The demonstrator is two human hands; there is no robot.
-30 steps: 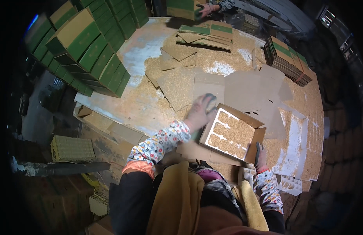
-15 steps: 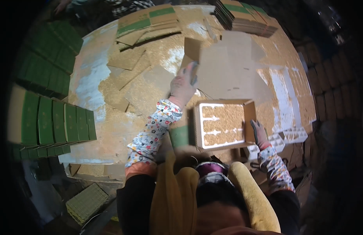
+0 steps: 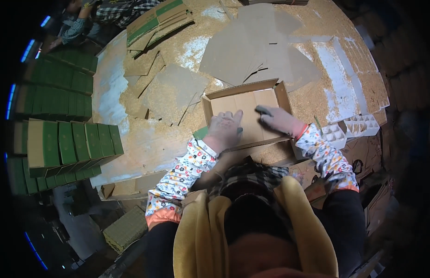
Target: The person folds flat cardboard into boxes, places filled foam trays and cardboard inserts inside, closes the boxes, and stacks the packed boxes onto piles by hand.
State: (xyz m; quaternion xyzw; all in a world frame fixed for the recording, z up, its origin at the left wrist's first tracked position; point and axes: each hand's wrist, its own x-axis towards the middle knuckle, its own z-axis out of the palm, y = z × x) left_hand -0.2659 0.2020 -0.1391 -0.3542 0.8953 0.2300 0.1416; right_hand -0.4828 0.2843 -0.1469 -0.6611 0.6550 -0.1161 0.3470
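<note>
An open shallow cardboard box (image 3: 284,98) sits at the near side of the table in front of me. Inside it lies a flat brown cardboard sheet (image 3: 252,105), which hides the contents below. My left hand (image 3: 224,130), gloved, rests on the left part of the sheet with its fingers stretched forward. On the right part, close to the box's right wall, my gloved right hand (image 3: 280,121) presses down, fingers apart. Neither hand grips anything.
Green-and-brown boxes (image 3: 62,143) stand in rows at the left. Flattened cartons (image 3: 159,23) are stacked at the far left of the sawdust-strewn table (image 3: 113,92). Grey cardboard sheets (image 3: 252,41) lie beyond the box. White moulded trays (image 3: 361,125) sit at right. Another person's arm (image 3: 76,28) shows far left.
The cardboard sheet now covers the white tray with sawdust inside the box. My left hand has come back from the far cardboard to the box; my right hand has moved inward onto the sheet.
</note>
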